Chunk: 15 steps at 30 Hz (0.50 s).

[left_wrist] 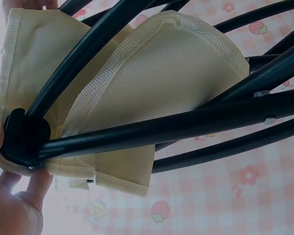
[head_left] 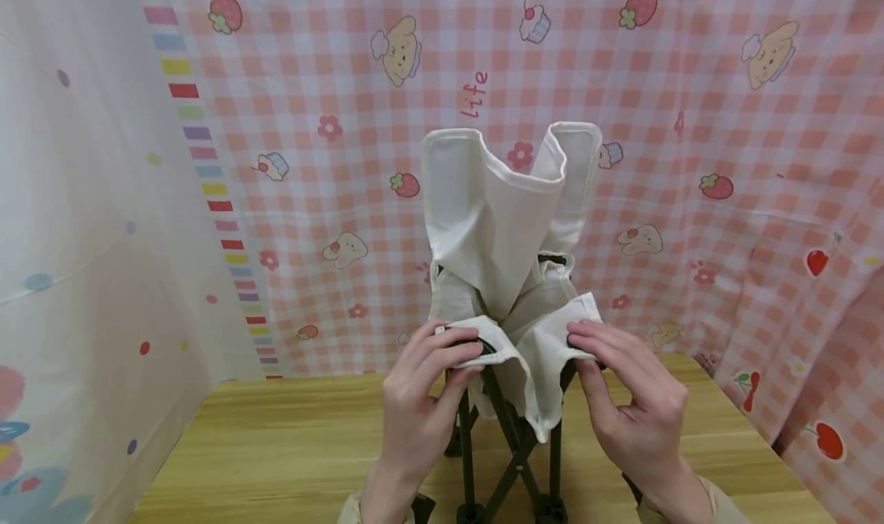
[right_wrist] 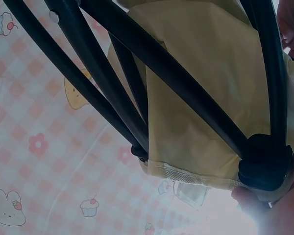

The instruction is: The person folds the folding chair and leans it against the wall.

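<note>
A small folding chair with off-white fabric [head_left: 507, 240] and black crossed legs [head_left: 519, 463] stands in front of me, its cloth sagging in the middle and its backrest narrowed into a fold. My left hand [head_left: 421, 393] grips the near left corner of the seat, fingers over the cloth and thumb beneath. On the near right corner, my right hand [head_left: 638, 401] holds the seat the same way. The left wrist view shows a black plastic corner joint [left_wrist: 24, 139] between the left fingers and thumb. Another black joint [right_wrist: 265, 164] lies against the right hand in the right wrist view.
The chair's feet rest on a wood-grain table [head_left: 297, 432]. Behind it hangs a pink checked curtain [head_left: 297, 71] with cartoon prints, and a white dotted curtain [head_left: 90, 202] hangs at the left. More printed cloth [head_left: 829, 340] closes off the right side.
</note>
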Each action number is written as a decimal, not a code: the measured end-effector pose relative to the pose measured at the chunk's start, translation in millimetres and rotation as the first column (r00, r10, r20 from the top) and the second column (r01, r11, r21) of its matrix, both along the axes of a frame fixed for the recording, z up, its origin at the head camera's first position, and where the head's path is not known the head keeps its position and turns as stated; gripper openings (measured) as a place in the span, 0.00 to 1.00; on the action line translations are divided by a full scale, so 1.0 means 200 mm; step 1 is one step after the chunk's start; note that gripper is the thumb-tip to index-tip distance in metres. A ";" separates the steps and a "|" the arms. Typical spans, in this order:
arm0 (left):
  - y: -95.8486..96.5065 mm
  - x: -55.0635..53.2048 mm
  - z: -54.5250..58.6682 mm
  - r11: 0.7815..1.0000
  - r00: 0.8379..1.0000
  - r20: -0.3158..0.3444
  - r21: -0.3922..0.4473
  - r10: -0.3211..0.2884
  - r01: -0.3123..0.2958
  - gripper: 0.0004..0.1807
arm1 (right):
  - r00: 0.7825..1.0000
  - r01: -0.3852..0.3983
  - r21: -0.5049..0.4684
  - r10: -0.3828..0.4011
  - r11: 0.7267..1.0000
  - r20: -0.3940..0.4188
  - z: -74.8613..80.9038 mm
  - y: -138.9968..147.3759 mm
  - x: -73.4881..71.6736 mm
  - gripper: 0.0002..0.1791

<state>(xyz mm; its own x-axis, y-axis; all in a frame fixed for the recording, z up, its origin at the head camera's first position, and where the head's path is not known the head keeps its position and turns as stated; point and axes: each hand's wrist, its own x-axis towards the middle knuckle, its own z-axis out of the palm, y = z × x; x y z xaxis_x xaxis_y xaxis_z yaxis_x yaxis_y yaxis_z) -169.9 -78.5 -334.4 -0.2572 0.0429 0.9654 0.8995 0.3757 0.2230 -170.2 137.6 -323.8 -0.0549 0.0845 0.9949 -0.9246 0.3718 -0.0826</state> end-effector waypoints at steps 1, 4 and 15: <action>0.00 0.00 0.00 1.000 1.000 -0.002 0.000 -0.001 0.001 0.08 | 1.000 -0.001 0.001 0.001 1.000 -0.002 0.00 0.00 0.00 0.15; 0.01 -0.01 0.00 1.000 1.000 -0.010 0.003 -0.005 0.005 0.08 | 1.000 -0.005 0.002 0.005 1.000 -0.006 0.00 -0.01 0.00 0.15; 0.02 -0.01 0.02 1.000 0.999 -0.031 0.002 -0.011 0.011 0.10 | 1.000 -0.008 0.007 0.008 1.000 -0.014 0.01 -0.03 -0.01 0.15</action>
